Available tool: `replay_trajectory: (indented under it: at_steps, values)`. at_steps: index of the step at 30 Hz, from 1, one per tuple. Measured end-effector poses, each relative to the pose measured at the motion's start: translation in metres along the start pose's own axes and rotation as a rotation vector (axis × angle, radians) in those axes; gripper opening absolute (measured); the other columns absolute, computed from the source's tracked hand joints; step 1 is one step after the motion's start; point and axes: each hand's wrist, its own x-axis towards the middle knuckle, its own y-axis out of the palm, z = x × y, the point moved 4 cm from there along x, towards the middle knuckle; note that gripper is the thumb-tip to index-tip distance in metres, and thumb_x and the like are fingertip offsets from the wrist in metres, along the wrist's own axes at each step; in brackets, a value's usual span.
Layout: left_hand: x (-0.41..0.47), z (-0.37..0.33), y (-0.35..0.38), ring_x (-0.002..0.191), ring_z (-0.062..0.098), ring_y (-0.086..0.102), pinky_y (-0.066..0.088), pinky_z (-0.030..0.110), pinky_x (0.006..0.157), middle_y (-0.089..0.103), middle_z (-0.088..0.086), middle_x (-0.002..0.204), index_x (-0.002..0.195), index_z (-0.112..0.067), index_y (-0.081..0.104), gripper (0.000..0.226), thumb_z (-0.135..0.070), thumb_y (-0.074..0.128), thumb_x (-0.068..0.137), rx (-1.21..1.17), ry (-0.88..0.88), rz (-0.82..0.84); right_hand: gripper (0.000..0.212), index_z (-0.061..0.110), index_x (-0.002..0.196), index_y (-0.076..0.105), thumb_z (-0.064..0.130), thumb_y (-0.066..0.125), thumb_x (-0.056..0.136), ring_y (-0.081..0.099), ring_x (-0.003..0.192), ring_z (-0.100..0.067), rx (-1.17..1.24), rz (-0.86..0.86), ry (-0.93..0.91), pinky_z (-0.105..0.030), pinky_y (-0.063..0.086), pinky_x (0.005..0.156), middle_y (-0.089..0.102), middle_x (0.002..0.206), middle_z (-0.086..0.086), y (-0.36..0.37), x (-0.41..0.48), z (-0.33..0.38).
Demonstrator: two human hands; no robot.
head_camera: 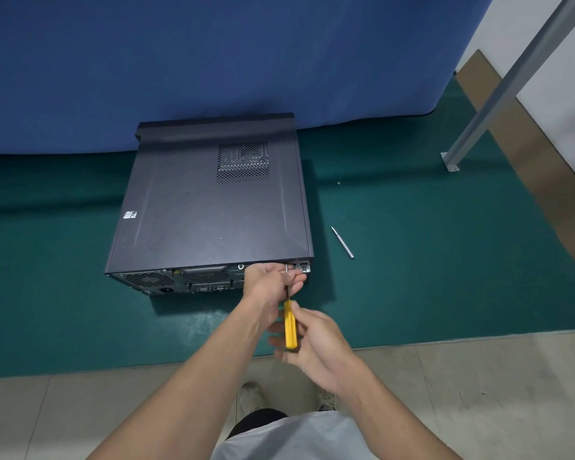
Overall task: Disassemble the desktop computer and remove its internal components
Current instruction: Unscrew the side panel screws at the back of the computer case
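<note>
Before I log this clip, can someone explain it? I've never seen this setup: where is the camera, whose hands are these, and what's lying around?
There is no machine here. A person wears one camera on the head, which looks down at their own bare hands. The desktop computer lies on its side on a green mat, with its cover on and its rear panel facing the person. The right hand grips the handle of a yellow-handled screwdriver. The left hand pinches its metal shaft near the tip, at the case's rear right corner. On the mat to the right lies a loose metal bit. Farther back is a tiny item, perhaps a screw. A blue cloth hangs behind.
</note>
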Motion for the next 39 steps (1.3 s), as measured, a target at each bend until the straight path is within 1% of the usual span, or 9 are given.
replay_trajectory:
  at_steps: [3, 9, 14, 19, 22, 26, 31, 36, 39]
  values:
    - [0.0, 0.002, 0.0, 0.078, 0.028, 0.071, 0.06, 0.027, 0.067, 0.067, 0.026, 0.094, 0.11, 0.014, 0.053, 0.02, 0.017, 0.043, 0.093, -0.022, 0.011, 0.052, 0.026, -0.009, 0.116, 0.052, 0.012, 0.047, 0.1, 0.065, 0.068, -0.028, -0.05, 0.076, 0.024, -0.028, 0.049, 0.052, 0.068, 0.088, -0.021, -0.005, -0.007, 0.0]
    - [-0.001, 0.002, -0.004, 0.073, 0.026, 0.072, 0.06, 0.027, 0.063, 0.068, 0.02, 0.082, 0.092, 0.003, 0.058, 0.015, 0.015, 0.063, 0.084, 0.055, 0.08, -0.098, 0.01, 0.002, 0.097, 0.054, 0.0, 0.06, 0.09, 0.068, 0.063, -0.024, -0.344, -0.235, -0.167, -0.027, 0.052, 0.052, 0.067, 0.083, -0.013, -0.004, -0.002, -0.002]
    - [-0.003, 0.002, -0.002, 0.081, 0.03, 0.071, 0.06, 0.03, 0.07, 0.067, 0.025, 0.091, 0.096, 0.006, 0.054, 0.014, 0.016, 0.046, 0.092, -0.041, 0.052, -0.006, 0.021, -0.009, 0.112, 0.054, 0.005, 0.048, 0.098, 0.068, 0.076, -0.03, -0.017, 0.007, -0.043, -0.032, 0.055, 0.065, 0.065, 0.092, -0.023, -0.004, -0.006, 0.002]
    - [-0.003, 0.002, -0.005, 0.071, 0.026, 0.072, 0.06, 0.029, 0.066, 0.069, 0.02, 0.081, 0.093, 0.003, 0.058, 0.019, 0.016, 0.065, 0.081, 0.061, 0.06, -0.072, 0.01, 0.003, 0.101, 0.054, 0.0, 0.058, 0.092, 0.071, 0.069, -0.026, -0.361, -0.165, -0.173, -0.034, 0.059, 0.065, 0.068, 0.089, -0.015, -0.004, -0.006, 0.004]
    - [-0.002, 0.002, -0.002, 0.07, 0.025, 0.072, 0.061, 0.029, 0.064, 0.069, 0.021, 0.084, 0.095, 0.003, 0.057, 0.016, 0.016, 0.058, 0.086, 0.074, 0.047, -0.093, 0.011, 0.001, 0.101, 0.055, 0.003, 0.059, 0.092, 0.07, 0.07, -0.028, -0.291, -0.155, -0.137, -0.038, 0.059, 0.068, 0.067, 0.088, -0.015, -0.005, -0.005, 0.003]
    - [-0.004, 0.004, 0.001, 0.08, 0.033, 0.07, 0.061, 0.031, 0.069, 0.065, 0.03, 0.096, 0.108, 0.013, 0.052, 0.019, 0.019, 0.045, 0.091, -0.094, 0.006, 0.053, 0.019, -0.007, 0.112, 0.052, 0.004, 0.048, 0.097, 0.068, 0.079, -0.034, -0.044, 0.055, 0.019, -0.035, 0.056, 0.066, 0.064, 0.095, -0.025, -0.006, -0.008, 0.003]
    - [-0.002, 0.002, -0.004, 0.073, 0.026, 0.072, 0.06, 0.029, 0.065, 0.069, 0.02, 0.085, 0.097, 0.008, 0.059, 0.019, 0.016, 0.065, 0.081, 0.022, 0.059, -0.097, 0.008, 0.0, 0.098, 0.054, -0.003, 0.056, 0.091, 0.069, 0.073, -0.025, -0.321, -0.164, -0.107, -0.033, 0.058, 0.066, 0.064, 0.085, -0.018, -0.008, -0.004, 0.003]
    - [-0.004, 0.002, -0.003, 0.078, 0.03, 0.071, 0.06, 0.032, 0.072, 0.067, 0.025, 0.089, 0.094, 0.006, 0.053, 0.015, 0.019, 0.049, 0.089, -0.103, 0.031, 0.005, 0.018, -0.007, 0.108, 0.055, 0.007, 0.049, 0.098, 0.069, 0.075, -0.03, -0.054, -0.001, -0.035, -0.036, 0.057, 0.068, 0.065, 0.09, -0.022, -0.006, -0.006, 0.004]
    - [-0.003, 0.003, -0.005, 0.081, 0.032, 0.071, 0.06, 0.033, 0.074, 0.067, 0.027, 0.093, 0.094, 0.007, 0.055, 0.012, 0.018, 0.053, 0.088, -0.119, 0.034, 0.027, 0.014, -0.004, 0.108, 0.054, 0.005, 0.052, 0.096, 0.071, 0.075, -0.03, -0.206, -0.061, -0.098, -0.031, 0.056, 0.063, 0.066, 0.09, -0.019, -0.008, -0.006, 0.008]
